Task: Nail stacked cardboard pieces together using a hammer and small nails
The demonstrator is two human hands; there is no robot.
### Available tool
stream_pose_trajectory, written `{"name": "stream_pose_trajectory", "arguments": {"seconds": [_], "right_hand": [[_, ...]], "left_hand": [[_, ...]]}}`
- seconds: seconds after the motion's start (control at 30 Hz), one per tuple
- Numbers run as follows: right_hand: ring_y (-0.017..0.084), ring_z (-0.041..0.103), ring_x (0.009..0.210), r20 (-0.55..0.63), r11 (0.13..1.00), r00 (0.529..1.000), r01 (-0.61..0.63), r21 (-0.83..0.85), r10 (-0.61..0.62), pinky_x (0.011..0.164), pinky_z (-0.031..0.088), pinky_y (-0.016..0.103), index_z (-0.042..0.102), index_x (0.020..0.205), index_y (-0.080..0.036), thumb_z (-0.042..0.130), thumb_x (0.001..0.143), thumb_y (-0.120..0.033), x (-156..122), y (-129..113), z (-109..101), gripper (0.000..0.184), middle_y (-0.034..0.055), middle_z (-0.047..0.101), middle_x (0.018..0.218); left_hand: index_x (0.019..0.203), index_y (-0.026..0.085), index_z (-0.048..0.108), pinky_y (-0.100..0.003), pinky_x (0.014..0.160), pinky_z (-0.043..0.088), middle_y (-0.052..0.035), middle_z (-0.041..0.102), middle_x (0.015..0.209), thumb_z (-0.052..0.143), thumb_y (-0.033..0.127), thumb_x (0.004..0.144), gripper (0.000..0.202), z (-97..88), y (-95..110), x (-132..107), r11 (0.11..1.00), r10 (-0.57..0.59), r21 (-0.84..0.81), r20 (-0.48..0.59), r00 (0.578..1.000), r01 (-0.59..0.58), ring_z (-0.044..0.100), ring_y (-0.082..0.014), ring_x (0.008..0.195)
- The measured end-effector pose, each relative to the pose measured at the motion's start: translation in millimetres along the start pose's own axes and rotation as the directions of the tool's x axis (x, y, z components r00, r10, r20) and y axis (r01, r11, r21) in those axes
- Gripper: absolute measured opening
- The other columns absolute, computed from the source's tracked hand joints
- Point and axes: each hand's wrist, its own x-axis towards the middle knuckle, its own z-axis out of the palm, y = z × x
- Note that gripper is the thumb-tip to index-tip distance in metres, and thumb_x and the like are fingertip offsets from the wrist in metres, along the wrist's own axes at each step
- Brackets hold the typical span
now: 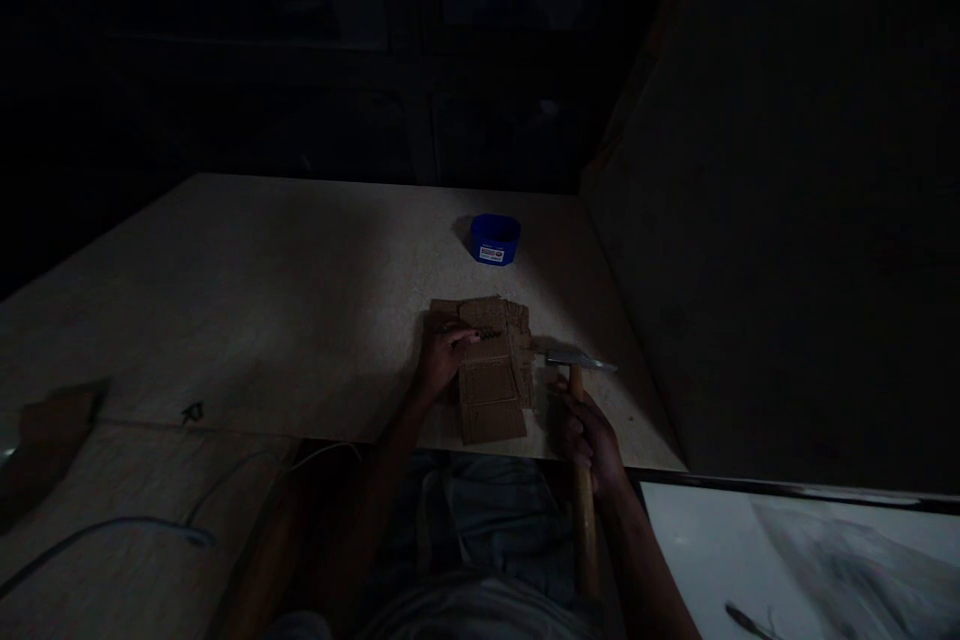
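Note:
My right hand (592, 435) is wrapped round the wooden handle of a hammer (576, 385). Its metal head is up, just right of a folded piece of brown cardboard (491, 382). The cardboard lies in several layers near the table's front edge. My left hand (442, 352) rests on its left side, with the fingers closed together at the end of a small dark ridged piece (489, 332), which lies on the cardboard. Dim light hides whether this piece is a chain, a spring or a row of small parts.
Beyond the cardboard a blue plastic bin (495, 242) with a white label stands on the pale table (315, 280). A dark panel (787, 220) rises along the right side. Cables (112, 523) and a small dark object (193, 412) lie at left. A white surface (705, 540) shows lower right.

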Motion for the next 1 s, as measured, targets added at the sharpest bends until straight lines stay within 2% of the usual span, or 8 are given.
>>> {"name": "stream_pose_trajectory", "arguments": {"seconds": [0.27,0.5,0.73,0.93,1.0], "right_hand": [[0.001,0.018,0.032,0.042,1.000,0.999,0.010,0.009,-0.011,0.025,0.018,0.010,0.059,0.110,-0.021,0.079,0.077,-0.033,3,2,-4,0.041,-0.0144,0.041,0.052],[0.001,0.018,0.033,0.032,1.000,0.999,0.011,-0.003,-0.011,0.026,0.018,0.010,0.058,0.110,-0.022,0.079,0.077,-0.033,2,1,-2,0.041,-0.0143,0.041,0.054],[0.000,0.019,0.032,0.026,0.999,1.000,-0.002,-0.033,0.002,0.027,0.019,0.010,0.057,0.108,-0.022,0.081,0.075,-0.035,3,1,-1,0.043,-0.0149,0.039,0.053],[0.002,0.026,0.032,-0.112,0.976,0.991,0.045,-0.213,-0.070,0.028,0.021,0.011,0.058,0.110,-0.022,0.084,0.069,-0.047,-2,-1,11,0.055,-0.0142,0.042,0.051],[0.003,0.027,0.032,-0.104,0.957,0.990,0.066,-0.284,-0.099,0.028,0.023,0.013,0.058,0.111,-0.023,0.080,0.073,-0.054,-5,-5,20,0.054,-0.0138,0.042,0.051]], "left_hand": [[0.090,0.023,0.079,-0.037,0.092,0.051,-0.0068,0.075,0.094,0.061,0.031,0.091,0.020,-0.3,1,0,0.998,0.033,0.061,0.007,0.999,-0.033,0.066,-0.0215,0.095],[0.093,0.024,0.079,-0.040,0.096,0.047,-0.0068,0.073,0.095,0.057,0.025,0.093,0.022,-1.8,4,-4,0.968,0.143,0.210,-0.007,0.990,-0.138,0.062,-0.0234,0.100],[0.096,0.024,0.079,-0.041,0.095,0.047,-0.0071,0.073,0.095,0.058,0.026,0.094,0.021,-0.7,5,-4,0.958,0.124,0.257,0.030,0.992,-0.127,0.062,-0.0233,0.099],[0.098,0.025,0.079,-0.043,0.098,0.045,-0.0062,0.072,0.099,0.059,0.023,0.093,0.021,-0.8,9,-7,0.916,0.169,0.361,0.043,0.985,-0.173,0.060,-0.0238,0.103],[0.100,0.026,0.078,-0.042,0.096,0.046,-0.0064,0.072,0.100,0.058,0.022,0.093,0.022,-1.3,9,-9,0.912,0.173,0.368,0.058,0.983,-0.182,0.059,-0.0240,0.103]]}}
